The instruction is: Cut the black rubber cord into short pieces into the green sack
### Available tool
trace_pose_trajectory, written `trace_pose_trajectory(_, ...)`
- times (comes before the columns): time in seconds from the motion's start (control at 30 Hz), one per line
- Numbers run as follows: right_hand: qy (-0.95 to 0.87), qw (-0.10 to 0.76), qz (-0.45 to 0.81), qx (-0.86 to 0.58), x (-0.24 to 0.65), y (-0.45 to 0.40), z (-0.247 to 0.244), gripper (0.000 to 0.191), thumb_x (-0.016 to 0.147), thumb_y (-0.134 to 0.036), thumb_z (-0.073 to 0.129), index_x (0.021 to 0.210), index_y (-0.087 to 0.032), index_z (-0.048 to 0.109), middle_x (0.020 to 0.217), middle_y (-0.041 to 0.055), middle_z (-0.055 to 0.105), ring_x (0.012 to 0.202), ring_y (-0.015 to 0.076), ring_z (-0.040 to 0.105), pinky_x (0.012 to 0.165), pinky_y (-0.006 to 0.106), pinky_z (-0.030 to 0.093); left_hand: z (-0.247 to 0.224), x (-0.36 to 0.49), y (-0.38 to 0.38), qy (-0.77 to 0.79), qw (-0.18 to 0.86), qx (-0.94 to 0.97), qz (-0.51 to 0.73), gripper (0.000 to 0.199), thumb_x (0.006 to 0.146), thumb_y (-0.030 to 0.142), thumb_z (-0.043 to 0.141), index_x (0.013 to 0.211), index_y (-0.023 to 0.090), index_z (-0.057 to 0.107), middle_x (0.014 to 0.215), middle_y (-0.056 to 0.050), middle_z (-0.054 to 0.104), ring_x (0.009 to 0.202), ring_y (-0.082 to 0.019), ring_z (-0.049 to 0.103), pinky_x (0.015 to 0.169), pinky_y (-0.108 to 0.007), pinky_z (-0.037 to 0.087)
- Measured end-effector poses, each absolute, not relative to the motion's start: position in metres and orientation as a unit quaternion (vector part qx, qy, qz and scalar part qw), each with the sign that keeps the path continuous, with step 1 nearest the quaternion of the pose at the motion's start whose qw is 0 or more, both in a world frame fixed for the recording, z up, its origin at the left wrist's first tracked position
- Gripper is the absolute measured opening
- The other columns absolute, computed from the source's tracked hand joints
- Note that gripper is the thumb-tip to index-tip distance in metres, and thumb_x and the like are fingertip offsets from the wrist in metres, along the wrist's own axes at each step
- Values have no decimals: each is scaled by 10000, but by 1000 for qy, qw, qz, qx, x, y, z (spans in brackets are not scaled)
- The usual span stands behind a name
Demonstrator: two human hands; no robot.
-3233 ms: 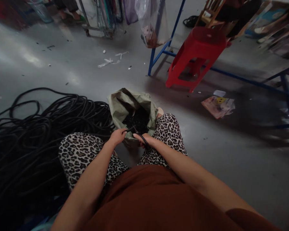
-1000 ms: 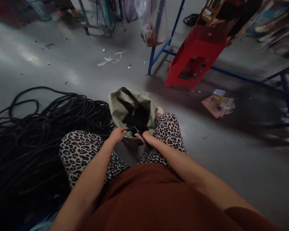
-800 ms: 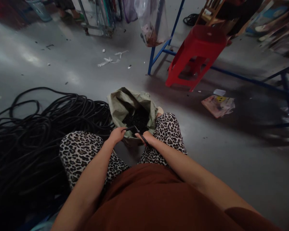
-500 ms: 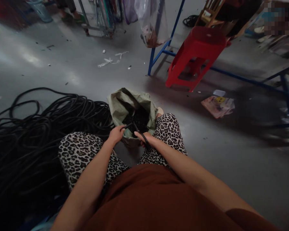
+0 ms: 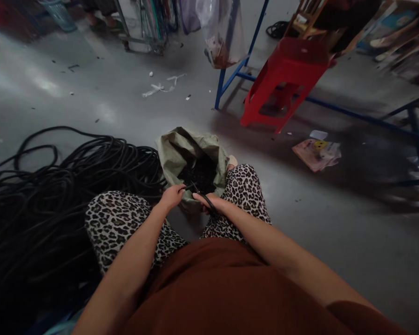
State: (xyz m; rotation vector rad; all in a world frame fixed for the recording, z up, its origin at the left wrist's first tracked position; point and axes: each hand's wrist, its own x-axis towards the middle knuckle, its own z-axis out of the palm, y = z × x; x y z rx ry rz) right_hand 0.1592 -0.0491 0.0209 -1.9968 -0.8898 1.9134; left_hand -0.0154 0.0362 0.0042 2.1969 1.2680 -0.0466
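Between my knees stands an opened green woven sack (image 5: 171,156), with small dark pieces (image 5: 204,172) inside it. My left hand (image 5: 172,196) pinches a black cord (image 5: 187,187) over the sack's near rim. Closed round the black handles of a pair of scissors (image 5: 207,202) is my right hand (image 5: 212,201). The scissor blades point up and left, close to the end of the cord. Whether the blades touch the cord I cannot tell. On the left a big heap of black cord (image 5: 70,181) lies in loops on the floor.
A red plastic stool (image 5: 289,70) stands beyond the sack to the right, beside a blue metal frame (image 5: 223,88). Plastic packets (image 5: 316,153) lie on the floor at right. White scraps (image 5: 157,89) are scattered ahead. At the far left is a blue basket (image 5: 61,16).
My left hand has moved a little right, toward the scissors, with the cord in its fingers. The right hand and scissors have shifted slightly left. The sack stays where it was.
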Motion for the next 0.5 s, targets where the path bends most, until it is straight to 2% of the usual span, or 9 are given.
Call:
trace_pose_trajectory(0.3, -328, 112, 644, -682, 161, -50, 6, 624, 683, -713, 518, 752, -97, 588, 477, 38, 566, 371, 144, 544, 355, 210, 433, 9, -15, 35, 445, 315, 838, -30, 353, 831, 274, 417, 1105, 187, 622, 1076, -53, 655, 1008, -171, 584, 895, -264, 436)
trace_pose_trajectory(0.5, -330, 115, 629, -694, 160, -51, 11, 610, 730, -687, 490, 743, -86, 593, 457, 38, 553, 325, 141, 516, 326, 215, 412, 10, -12, 34, 459, 330, 824, -36, 362, 841, 275, 406, 1119, 172, 615, 1107, -61, 644, 1028, -173, 575, 913, -268, 426)
